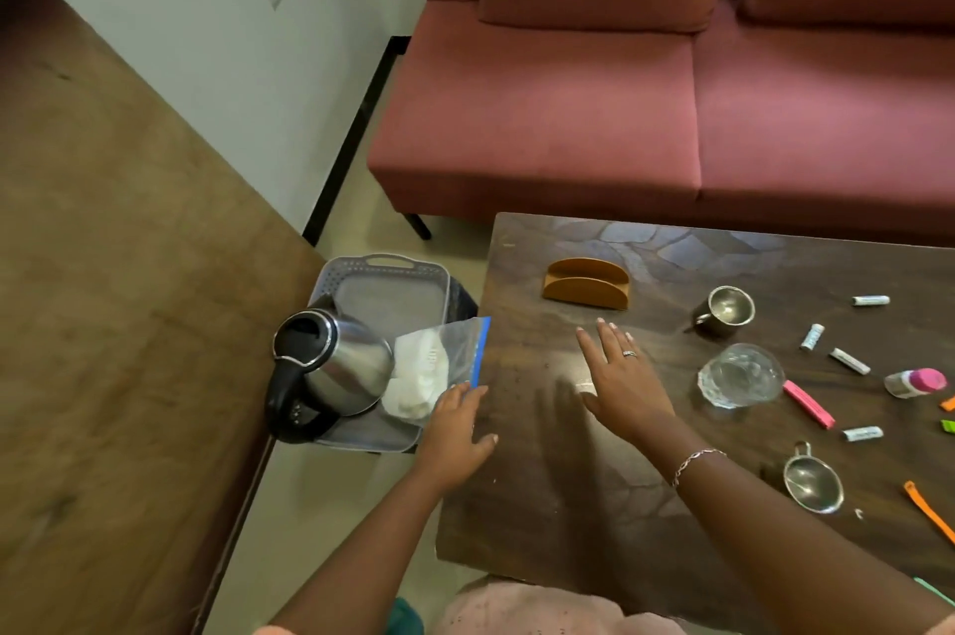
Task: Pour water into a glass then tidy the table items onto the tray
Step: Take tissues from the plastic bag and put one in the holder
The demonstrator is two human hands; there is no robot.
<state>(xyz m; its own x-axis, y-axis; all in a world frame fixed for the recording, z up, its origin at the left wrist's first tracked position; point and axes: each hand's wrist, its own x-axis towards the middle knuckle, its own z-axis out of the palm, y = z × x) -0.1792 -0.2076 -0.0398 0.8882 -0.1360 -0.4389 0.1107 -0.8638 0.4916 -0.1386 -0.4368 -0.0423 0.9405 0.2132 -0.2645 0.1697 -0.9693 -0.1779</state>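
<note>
Nearest, the left hand (455, 433) reaches past the left edge of the coffee table (542, 495), fingertips at the near corner of the zip bag (439, 355); whether they pinch it cannot be told. The right hand (620, 376) hovers flat over bare tabletop, fingers spread, holding nothing. To its right stands the glass (741, 376), mouth up, among scattered small items. The bag lies in the grey tray (393, 267) just beside the table edge, its blue zip strip running near-to-far and facing the table. The kettle (330, 365) fills the tray's near left, handle toward the person, spout away. The tray's far half lies open.
</note>
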